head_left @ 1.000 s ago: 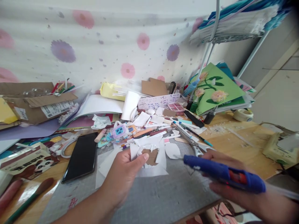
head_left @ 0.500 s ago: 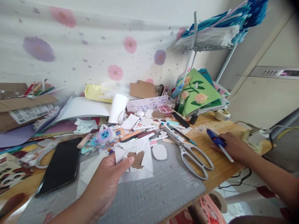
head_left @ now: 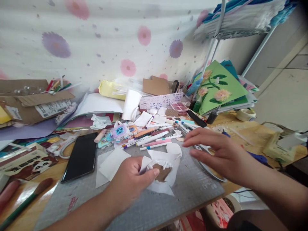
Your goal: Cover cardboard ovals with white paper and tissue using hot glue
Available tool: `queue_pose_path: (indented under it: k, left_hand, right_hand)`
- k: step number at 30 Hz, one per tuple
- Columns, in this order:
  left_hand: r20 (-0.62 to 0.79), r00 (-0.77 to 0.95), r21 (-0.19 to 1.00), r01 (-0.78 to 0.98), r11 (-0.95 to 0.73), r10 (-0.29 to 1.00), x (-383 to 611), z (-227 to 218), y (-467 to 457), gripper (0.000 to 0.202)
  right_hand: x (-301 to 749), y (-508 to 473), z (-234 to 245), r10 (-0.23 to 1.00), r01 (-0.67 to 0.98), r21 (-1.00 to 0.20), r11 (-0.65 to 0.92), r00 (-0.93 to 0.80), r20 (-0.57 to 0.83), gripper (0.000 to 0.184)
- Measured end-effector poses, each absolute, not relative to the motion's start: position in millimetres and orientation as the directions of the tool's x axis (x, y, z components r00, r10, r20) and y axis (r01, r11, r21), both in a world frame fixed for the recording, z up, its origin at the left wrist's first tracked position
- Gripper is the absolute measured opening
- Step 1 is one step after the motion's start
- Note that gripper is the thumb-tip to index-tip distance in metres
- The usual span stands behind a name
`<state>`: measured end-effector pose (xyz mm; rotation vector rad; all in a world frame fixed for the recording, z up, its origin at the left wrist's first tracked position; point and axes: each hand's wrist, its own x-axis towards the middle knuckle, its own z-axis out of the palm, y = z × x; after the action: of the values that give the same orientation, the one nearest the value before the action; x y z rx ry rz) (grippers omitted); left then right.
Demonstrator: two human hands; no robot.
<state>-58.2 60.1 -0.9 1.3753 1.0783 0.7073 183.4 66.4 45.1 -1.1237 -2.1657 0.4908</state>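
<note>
My left hand (head_left: pixel 134 176) pinches a small piece of brown cardboard (head_left: pixel 164 172), with thumb on top. White paper (head_left: pixel 166 190) lies under and around the cardboard, its inner edge crumpled against it. My right hand (head_left: pixel 214 152) hovers to the right of this piece, fingers apart and holding nothing. Beneath the right hand, scissors (head_left: pixel 218 175) are partly hidden. Past my right wrist lies a blue glue gun (head_left: pixel 258 157), largely covered by the hand and arm. A rounded white cutout (head_left: pixel 174 149) rests just behind the held paper.
A grey cutting mat (head_left: pixel 192 199) covers the front of the wooden table. At left lie a black phone (head_left: pixel 80 157), a panda-printed box (head_left: pixel 31 162) and a green-handled brush (head_left: pixel 24 203). Pens (head_left: pixel 154 145) crowd the middle; a cardboard box (head_left: pixel 36 106) stands back left.
My right hand has let go of the glue gun and moved left toward the held cardboard, its fingers spread. My left hand still grips the cardboard and paper. The view has shifted slightly.
</note>
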Motion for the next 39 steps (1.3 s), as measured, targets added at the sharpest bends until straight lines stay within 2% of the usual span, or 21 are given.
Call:
queue_pose_path:
  k: [3,6,10,13,15,19,25,30,32,33,36,39]
  left_hand:
    - [-0.15,0.39,0.965,0.259,0.049,0.908,-58.6,-0.1,59.4,0.014]
    - [-0.135,0.369,0.949,0.314,0.013,0.92,-58.4,0.0,59.5,0.017]
    - [-0.137,0.364,0.922,0.386,-0.015,0.921,-57.4,0.3,60.3,0.016]
    - [-0.108,0.338,0.91,0.412,-0.044,0.935,-57.8,0.7,61.0,0.016]
    - [-0.101,0.323,0.908,0.416,-0.045,0.941,-58.2,1.1,61.0,0.016]
    - [-0.088,0.286,0.921,0.387,-0.031,0.954,-57.1,2.4,58.7,0.019]
    - [-0.074,0.252,0.93,0.366,-0.024,0.965,-54.6,5.4,54.6,0.022]
    - [-0.006,0.175,0.868,0.49,-0.082,0.985,-59.2,3.0,58.0,0.023]
    - [-0.011,0.182,0.876,0.476,-0.078,0.983,-60.9,1.6,59.3,0.021]
    - [-0.027,0.206,0.888,0.454,-0.071,0.978,-61.3,1.3,59.5,0.02]
    - [-0.068,0.287,0.904,0.423,-0.062,0.956,-60.2,2.1,58.4,0.022]
    - [-0.053,0.332,0.869,0.479,-0.12,0.942,-57.3,4.1,56.2,0.023]
  right_hand:
    - [150.6,70.3,44.7,0.804,0.524,-0.625,0.579,-0.496,0.329,0.013]
    - [139.4,74.4,39.8,0.81,0.529,-0.63,0.569,-0.494,0.317,0.007]
    - [133.5,76.8,37.4,0.836,0.561,-0.638,0.528,-0.473,0.277,0.015]
    - [130.9,73.5,36.6,0.809,0.524,-0.63,0.574,-0.481,0.337,0.015]
    - [129.7,68.6,35.0,0.756,0.491,-0.58,0.65,-0.498,0.425,0.015]
    - [126.7,57.3,29.7,0.628,0.488,-0.4,0.776,-0.535,0.566,0.017]
    - [121.4,48.4,23.1,0.539,0.523,-0.225,0.822,-0.587,0.604,0.022]
    - [117.0,43.8,22.4,0.522,0.587,-0.118,0.801,-0.588,0.619,0.017]
    - [117.5,42.5,23.0,0.533,0.585,-0.148,0.797,-0.568,0.627,0.015]
    - [118.2,42.4,23.5,0.552,0.571,-0.201,0.796,-0.549,0.627,0.014]
    - [120.1,46.2,24.6,0.68,0.513,-0.458,0.726,-0.434,0.591,0.012]
    - [118.5,53.8,23.9,0.834,0.47,-0.69,0.55,-0.348,0.428,0.008]
